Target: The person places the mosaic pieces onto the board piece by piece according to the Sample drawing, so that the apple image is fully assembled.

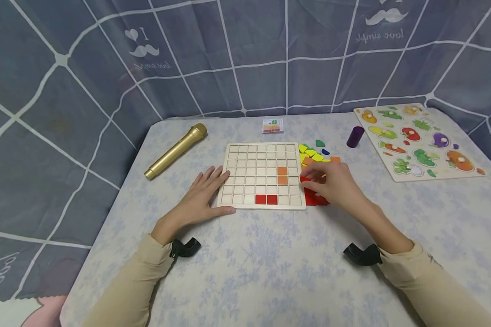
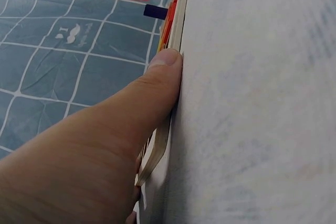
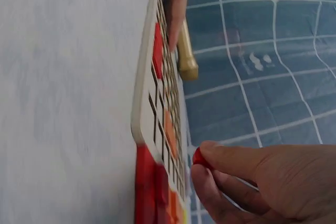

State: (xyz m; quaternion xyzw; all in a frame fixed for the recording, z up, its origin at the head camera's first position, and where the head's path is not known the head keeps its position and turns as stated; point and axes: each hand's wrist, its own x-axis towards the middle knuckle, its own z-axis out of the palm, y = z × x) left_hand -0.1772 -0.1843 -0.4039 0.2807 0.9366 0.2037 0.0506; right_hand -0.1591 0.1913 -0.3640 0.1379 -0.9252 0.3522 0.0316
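Item, from my remote station: one grid board (image 1: 261,172), mid-table toward the back edge, two red squares (image 1: 266,200) in its near row and two orange squares (image 1: 283,175) toward its right edge. Left hand (image 1: 200,197): fingers spread and grasping nothing, resting on the board's left edge with the thumb at its near left corner, I judge to steady it. Right hand (image 1: 331,181): thumb and fingers pinching a red piece (image 3: 199,157) above the board's right edge, a fingertip hold that I reckon suits so small a thing. Loose pieces (image 1: 316,199), red nearest, orange and yellow behind, lie along that edge, probably for easy reach; a green piece (image 1: 320,143) and a blue piece (image 1: 325,151) sit beyond. Card (image 1: 272,126), printed with coloured blocks, near the middle of the table's back edge, presumably within sight. Gold microphone (image 1: 175,151), toward the back left corner; purple tube (image 1: 355,137) and vegetable puzzle (image 1: 446,174), toward the back right corner, all apparently set aside. Table (image 1: 262,263): pale cloth, faint blue floral pattern. Room: grey-blue curtain (image 1: 262,86), white grid lines and moustache prints, hung behind and at the sides.
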